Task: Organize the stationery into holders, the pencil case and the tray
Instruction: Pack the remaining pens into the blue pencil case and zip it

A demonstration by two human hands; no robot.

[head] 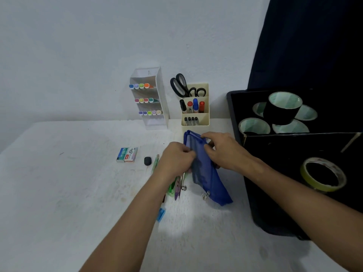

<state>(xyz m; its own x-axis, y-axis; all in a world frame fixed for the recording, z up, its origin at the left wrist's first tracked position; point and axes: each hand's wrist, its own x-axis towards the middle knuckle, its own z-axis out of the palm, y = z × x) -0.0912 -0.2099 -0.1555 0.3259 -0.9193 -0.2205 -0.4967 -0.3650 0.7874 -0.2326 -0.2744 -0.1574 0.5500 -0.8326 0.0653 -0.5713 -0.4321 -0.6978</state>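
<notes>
Both hands meet at a blue mesh pencil case (pixel 204 169) that lies a little right of the middle of the white tabletop (pixel 59 193), its long side running from the far edge toward the near one. The left hand (pixel 175 157) has its fingers curled and pinches the case's left edge. The right hand (pixel 224 150) reaches over from the right, fingers curled around the far end and the right side of the case. A small metal zipper pull (pixel 205 196) hangs at the case's near end.

Under the left forearm lie a few loose items: a green pencil (pixel 155 163), a purple pen (pixel 177 188), a metal clip-like piece (pixel 183 182) I cannot identify, and a small blue sharpener (pixel 160 213). To their left sit a dark eraser (pixel 147 160) and two staple boxes (pixel 127 154) side by side.

At the far edge, against the wall, stands a white tiered holder (pixel 164 107) with three rows of coloured markers (pixel 141 86). Just right of it is a cream holder (pixel 206 122) with black scissors (pixel 181 86) at the back, four markers in the middle and small dark items in front.

Along the right edge rests a black tray (pixel 235 114) holding black tape rolls (pixel 280 108), with a yellow tape roll (pixel 322 174) in the nearer compartment.
</notes>
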